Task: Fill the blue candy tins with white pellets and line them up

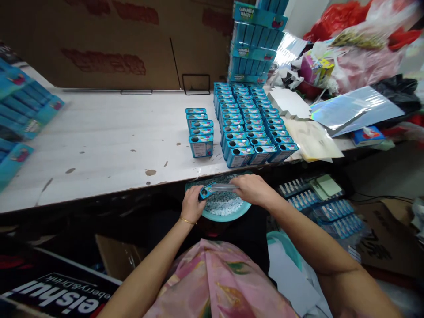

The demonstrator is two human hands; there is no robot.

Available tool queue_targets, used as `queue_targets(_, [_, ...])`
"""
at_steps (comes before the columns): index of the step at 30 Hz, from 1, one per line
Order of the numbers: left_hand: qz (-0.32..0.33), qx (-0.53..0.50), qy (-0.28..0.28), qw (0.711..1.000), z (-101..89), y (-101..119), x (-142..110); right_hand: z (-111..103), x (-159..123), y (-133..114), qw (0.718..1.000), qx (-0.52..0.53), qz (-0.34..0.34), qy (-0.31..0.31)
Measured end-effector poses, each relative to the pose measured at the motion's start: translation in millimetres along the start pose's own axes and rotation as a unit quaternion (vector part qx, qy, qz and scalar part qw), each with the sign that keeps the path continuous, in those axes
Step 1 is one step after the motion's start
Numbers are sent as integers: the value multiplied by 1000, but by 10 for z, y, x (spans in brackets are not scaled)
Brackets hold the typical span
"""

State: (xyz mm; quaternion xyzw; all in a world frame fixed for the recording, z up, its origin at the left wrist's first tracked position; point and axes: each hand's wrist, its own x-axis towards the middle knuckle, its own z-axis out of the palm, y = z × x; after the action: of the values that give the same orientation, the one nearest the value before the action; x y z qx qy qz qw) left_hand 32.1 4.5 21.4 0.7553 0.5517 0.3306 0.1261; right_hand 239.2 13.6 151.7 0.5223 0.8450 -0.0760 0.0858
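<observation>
My left hand (193, 204) is closed around a small blue candy tin (206, 191), tilted, with a round dark opening on its top. My right hand (253, 190) grips a clear plastic tube-shaped piece (223, 187), whose far end meets the tin. Whether anything is inside the tube cannot be made out. Both hands are over a light green bowl (222, 218) filled with small pale candies (225, 204), below the table's front edge.
Rows of blue tins (243, 128) and a shorter row of tins (200, 145) stand on the white table (109, 145). Display boxes (251, 53) are stacked behind them. A large cardboard box (122, 44) borders the back. Plastic bags (367, 53) crowd the right; packed tins (338, 216) sit lower right.
</observation>
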Motion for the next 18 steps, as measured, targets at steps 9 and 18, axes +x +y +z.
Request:
queue_targets(9, [12,88,-29,996,-195,99,-53,357,-113,162,999,48,22,8])
queue_targets(18, [-38,29,22,999,-237,-135,-103,1093,278,342,986,91,97,-103])
